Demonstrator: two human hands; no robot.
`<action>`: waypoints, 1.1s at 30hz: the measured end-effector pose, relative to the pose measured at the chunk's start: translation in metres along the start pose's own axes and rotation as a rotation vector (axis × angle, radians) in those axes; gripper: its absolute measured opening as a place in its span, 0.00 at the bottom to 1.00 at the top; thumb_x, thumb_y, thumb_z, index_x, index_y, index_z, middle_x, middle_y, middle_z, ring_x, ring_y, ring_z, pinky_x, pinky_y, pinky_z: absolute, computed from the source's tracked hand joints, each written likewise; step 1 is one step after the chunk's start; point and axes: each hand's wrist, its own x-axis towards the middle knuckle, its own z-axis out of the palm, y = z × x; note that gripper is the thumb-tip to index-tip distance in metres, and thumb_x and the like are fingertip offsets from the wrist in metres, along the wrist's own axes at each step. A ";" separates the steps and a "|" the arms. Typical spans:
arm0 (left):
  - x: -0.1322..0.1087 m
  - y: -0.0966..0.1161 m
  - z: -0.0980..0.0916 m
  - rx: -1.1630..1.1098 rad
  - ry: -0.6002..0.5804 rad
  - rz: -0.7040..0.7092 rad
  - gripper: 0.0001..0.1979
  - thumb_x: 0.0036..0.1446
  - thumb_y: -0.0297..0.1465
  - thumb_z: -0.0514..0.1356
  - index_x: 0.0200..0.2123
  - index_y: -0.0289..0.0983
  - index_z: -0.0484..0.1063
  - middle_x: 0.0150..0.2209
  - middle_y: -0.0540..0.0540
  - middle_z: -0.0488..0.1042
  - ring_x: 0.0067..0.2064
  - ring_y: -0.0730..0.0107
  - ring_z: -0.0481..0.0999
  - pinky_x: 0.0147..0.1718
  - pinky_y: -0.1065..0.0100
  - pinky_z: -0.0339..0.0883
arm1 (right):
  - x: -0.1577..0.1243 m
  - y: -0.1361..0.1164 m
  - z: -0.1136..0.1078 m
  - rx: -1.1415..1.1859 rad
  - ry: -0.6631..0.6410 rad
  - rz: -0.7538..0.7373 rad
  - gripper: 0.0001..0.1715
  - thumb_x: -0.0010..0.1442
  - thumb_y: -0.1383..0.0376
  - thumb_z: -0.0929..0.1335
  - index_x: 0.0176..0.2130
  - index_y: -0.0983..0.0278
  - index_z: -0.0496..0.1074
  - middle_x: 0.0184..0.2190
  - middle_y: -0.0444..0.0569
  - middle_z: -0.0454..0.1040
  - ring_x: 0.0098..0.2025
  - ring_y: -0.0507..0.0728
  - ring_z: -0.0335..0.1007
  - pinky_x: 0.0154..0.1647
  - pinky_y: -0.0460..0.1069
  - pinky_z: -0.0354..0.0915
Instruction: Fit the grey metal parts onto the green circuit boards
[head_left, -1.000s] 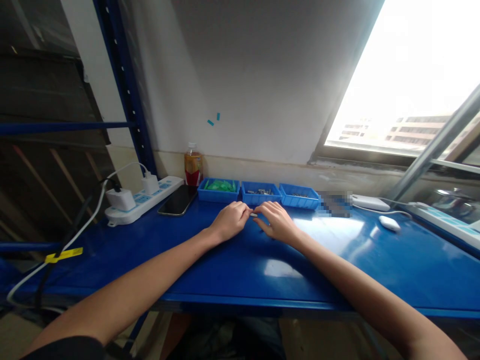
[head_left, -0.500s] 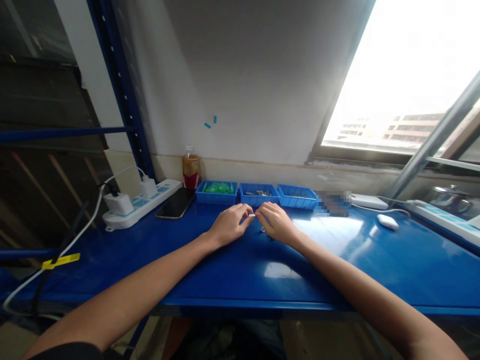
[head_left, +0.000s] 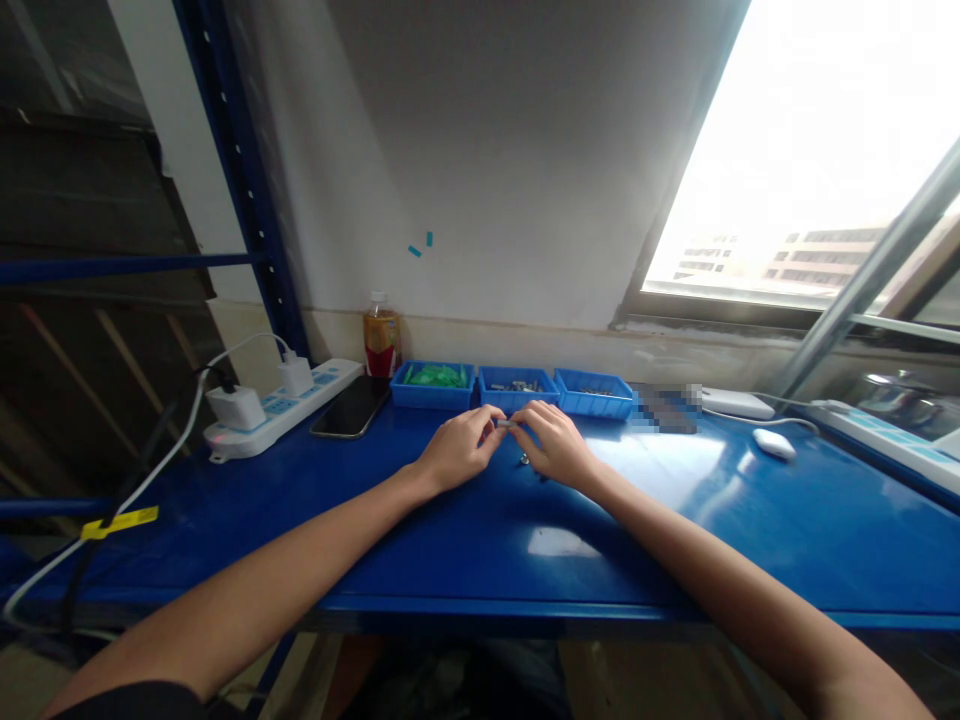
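My left hand [head_left: 463, 447] pinches a small pale metallic piece [head_left: 506, 423] between thumb and fingertips. At the piece's other end, the fingers of my right hand [head_left: 553, 440] are closed on it. Its exact kind is too small to make out. Under my right hand a small shiny metal part [head_left: 524, 459] rests on the blue table [head_left: 450, 550], with a darker bit partly hidden beside it. Just beyond my hands stand a blue bin with small metal parts [head_left: 517, 386], a blue bin with darker small parts [head_left: 596, 392] and a blue bin with green pieces [head_left: 435, 376].
On the left are a power strip [head_left: 334, 378] with white chargers, a black phone [head_left: 352, 408] and a drink bottle [head_left: 382, 335]. Along the right lie a white earbud-like case [head_left: 774, 444], a white device with a cable [head_left: 739, 403] and another power strip [head_left: 885, 435].
The small piece between my fingertips has turned a little and sits slightly higher. My right fingers have shifted slightly around it; both arms stay nearly in place.
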 end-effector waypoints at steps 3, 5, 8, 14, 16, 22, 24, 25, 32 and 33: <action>0.000 0.001 0.001 -0.009 0.017 0.005 0.12 0.60 0.36 0.55 0.45 0.39 0.66 0.34 0.48 0.73 0.35 0.68 0.73 0.35 0.70 0.65 | 0.000 0.000 0.000 0.014 -0.007 0.007 0.11 0.65 0.63 0.60 0.35 0.63 0.69 0.31 0.50 0.72 0.36 0.56 0.66 0.39 0.51 0.62; 0.000 0.002 0.000 -0.003 0.023 0.017 0.10 0.62 0.37 0.53 0.43 0.39 0.67 0.35 0.48 0.73 0.35 0.68 0.73 0.36 0.70 0.65 | 0.000 0.000 0.000 0.021 -0.017 0.007 0.11 0.65 0.63 0.60 0.35 0.63 0.69 0.31 0.49 0.72 0.35 0.56 0.66 0.38 0.51 0.62; 0.000 0.003 0.000 0.004 0.024 0.010 0.11 0.64 0.36 0.49 0.40 0.39 0.67 0.36 0.46 0.74 0.37 0.67 0.74 0.36 0.69 0.64 | -0.001 0.000 0.001 0.037 0.003 0.015 0.08 0.63 0.61 0.63 0.40 0.62 0.68 0.33 0.49 0.72 0.37 0.57 0.67 0.39 0.52 0.63; -0.001 0.003 -0.002 0.029 -0.031 -0.037 0.16 0.66 0.36 0.43 0.33 0.38 0.67 0.30 0.47 0.73 0.34 0.67 0.73 0.34 0.70 0.62 | -0.002 -0.001 0.001 0.028 0.028 -0.042 0.11 0.61 0.62 0.65 0.45 0.62 0.66 0.37 0.51 0.72 0.39 0.58 0.68 0.40 0.52 0.64; -0.001 0.003 -0.002 0.020 -0.034 -0.048 0.16 0.66 0.36 0.43 0.34 0.38 0.67 0.30 0.47 0.73 0.34 0.67 0.74 0.34 0.70 0.63 | -0.001 -0.002 0.000 0.012 0.019 -0.063 0.07 0.62 0.63 0.64 0.41 0.62 0.67 0.36 0.50 0.72 0.38 0.57 0.67 0.39 0.51 0.63; -0.001 0.004 0.000 -0.025 0.010 -0.022 0.12 0.62 0.35 0.52 0.47 0.38 0.63 0.32 0.49 0.73 0.34 0.68 0.74 0.33 0.71 0.63 | 0.000 -0.003 -0.001 -0.012 0.088 -0.005 0.07 0.63 0.63 0.63 0.34 0.63 0.69 0.29 0.49 0.71 0.33 0.55 0.66 0.36 0.51 0.62; -0.001 0.004 0.001 -0.018 0.013 -0.003 0.12 0.61 0.36 0.52 0.46 0.38 0.64 0.32 0.48 0.73 0.34 0.68 0.74 0.34 0.70 0.64 | 0.000 -0.003 -0.001 -0.005 0.080 0.002 0.10 0.63 0.63 0.62 0.31 0.62 0.69 0.28 0.48 0.71 0.32 0.55 0.65 0.36 0.50 0.62; -0.001 0.004 0.001 -0.011 0.013 0.000 0.11 0.62 0.36 0.52 0.45 0.38 0.65 0.32 0.48 0.73 0.34 0.68 0.74 0.34 0.70 0.64 | 0.000 -0.003 -0.001 -0.001 0.073 0.003 0.11 0.64 0.63 0.62 0.30 0.62 0.69 0.27 0.48 0.71 0.32 0.55 0.65 0.36 0.50 0.62; -0.001 0.006 -0.003 -0.021 0.011 -0.018 0.14 0.66 0.36 0.44 0.38 0.38 0.67 0.34 0.46 0.74 0.36 0.66 0.74 0.35 0.70 0.63 | -0.001 -0.005 -0.002 -0.004 0.148 -0.025 0.12 0.59 0.61 0.66 0.43 0.63 0.68 0.35 0.50 0.72 0.37 0.57 0.68 0.38 0.51 0.64; -0.001 0.006 -0.004 -0.022 0.008 -0.021 0.15 0.66 0.35 0.43 0.37 0.38 0.67 0.33 0.46 0.74 0.36 0.67 0.74 0.35 0.70 0.63 | -0.001 -0.006 -0.003 -0.004 0.149 -0.044 0.11 0.60 0.62 0.66 0.43 0.63 0.68 0.35 0.50 0.72 0.37 0.57 0.68 0.38 0.51 0.64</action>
